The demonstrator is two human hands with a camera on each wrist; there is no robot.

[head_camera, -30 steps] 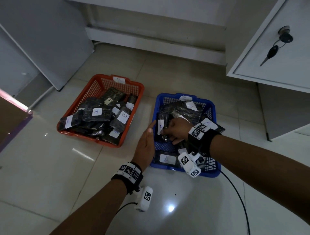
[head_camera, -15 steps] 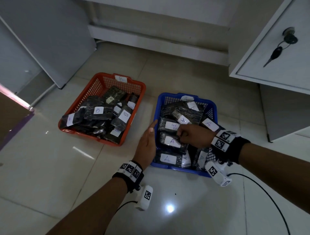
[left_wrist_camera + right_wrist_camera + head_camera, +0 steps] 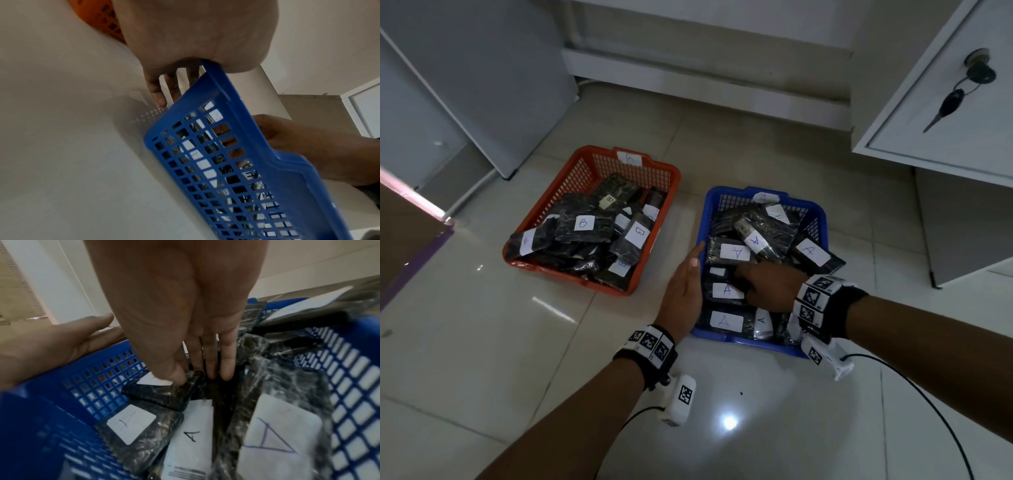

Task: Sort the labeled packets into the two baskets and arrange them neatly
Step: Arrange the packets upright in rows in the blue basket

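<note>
Blue latticed plastic basket [image 3: 816, 216] sits right of centre in the head view, filled with black plastic-wrapped packets labelled A [image 3: 734, 253]; the orange latticed plastic basket [image 3: 585, 164] of B packets [image 3: 583, 223] lies to its left on the tiled floor [image 3: 482, 342]. Sorting looks done; tidying the A packets seems the step in hand. The left hand [image 3: 683, 291] lies flat along the blue basket's left wall, its grip wide. The right hand [image 3: 767, 286] reaches among the packets.

Left wrist view: straight fingers [image 3: 158, 91] lie beside the blue rim at centre.

Right wrist view: at centre, the thumb and fingers [image 3: 227, 366] pinch the edge of one wrapped packet [image 3: 164, 392], others lying just below. Next it likely needs squaring into the row.
</note>
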